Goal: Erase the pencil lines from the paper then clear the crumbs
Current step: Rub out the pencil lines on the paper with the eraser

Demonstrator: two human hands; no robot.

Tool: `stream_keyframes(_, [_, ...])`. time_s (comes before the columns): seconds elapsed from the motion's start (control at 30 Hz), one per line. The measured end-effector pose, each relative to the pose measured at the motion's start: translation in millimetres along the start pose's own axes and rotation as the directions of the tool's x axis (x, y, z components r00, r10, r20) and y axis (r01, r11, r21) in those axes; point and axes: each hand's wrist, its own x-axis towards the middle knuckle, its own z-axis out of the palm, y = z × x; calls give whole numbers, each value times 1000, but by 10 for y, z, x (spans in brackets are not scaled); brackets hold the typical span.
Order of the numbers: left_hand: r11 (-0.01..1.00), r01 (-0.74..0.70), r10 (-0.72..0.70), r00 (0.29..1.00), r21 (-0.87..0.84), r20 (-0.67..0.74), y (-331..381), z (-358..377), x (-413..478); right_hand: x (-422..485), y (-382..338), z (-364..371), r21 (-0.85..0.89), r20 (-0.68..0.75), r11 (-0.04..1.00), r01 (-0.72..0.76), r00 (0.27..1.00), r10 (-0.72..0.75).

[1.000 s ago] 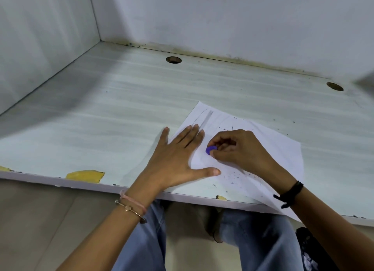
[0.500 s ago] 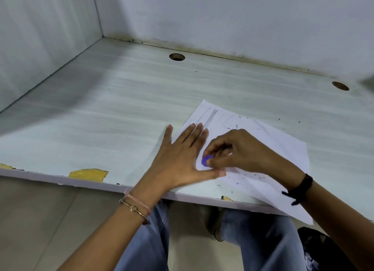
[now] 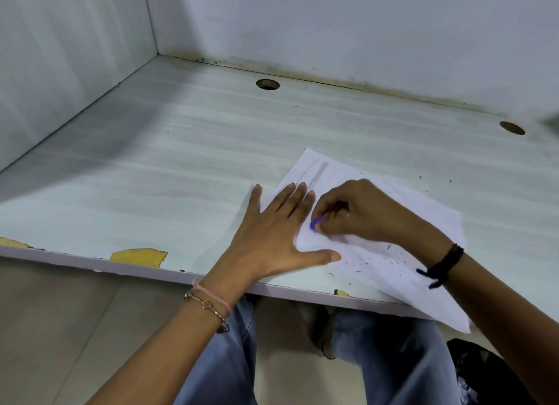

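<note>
Head view: a white sheet of paper (image 3: 423,223) lies on the pale grey wood-grain desk (image 3: 181,162) near its front edge, one near corner hanging over the edge. The left hand (image 3: 272,238) rests flat on the sheet's left part, its fingers (image 3: 298,196) straight and spread. The right hand (image 3: 363,214) has its fingers (image 3: 328,205) curled, pinching a small purple eraser (image 3: 315,223) against the paper, just beside the left fingertips. Grey pencil lines (image 3: 322,171) show at the sheet's far corner. Dark eraser crumbs (image 3: 390,258) speckle the paper near the right wrist.
</note>
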Motion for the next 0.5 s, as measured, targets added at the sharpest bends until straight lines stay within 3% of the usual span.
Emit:
stream_keyframes(0.1, [1000,-2,2,1000,6,4,-6,-1,2,-72,-97,70,19,137,999,38,990,-40])
stream_keyframes(0.2, [1000,2,-1,1000,-10,10,0,-1,-3,78,88,-84,15,-35,999,-50,998,51])
stream_keyframes(0.27, [1000,1,-1,1000,-13,9,3,-1,-2,76,92,-73,24,-50,998,-60,997,61])
stream_keyframes(0.4, [1000,-6,6,1000,7,4,-3,-7,1,-73,-72,74,61,174,998,17,984,-27])
stream_keyframes(0.5, [1000,-3,3,1000,-8,2,-2,1,-11,68,117,-61,26,-27,999,-38,999,39])
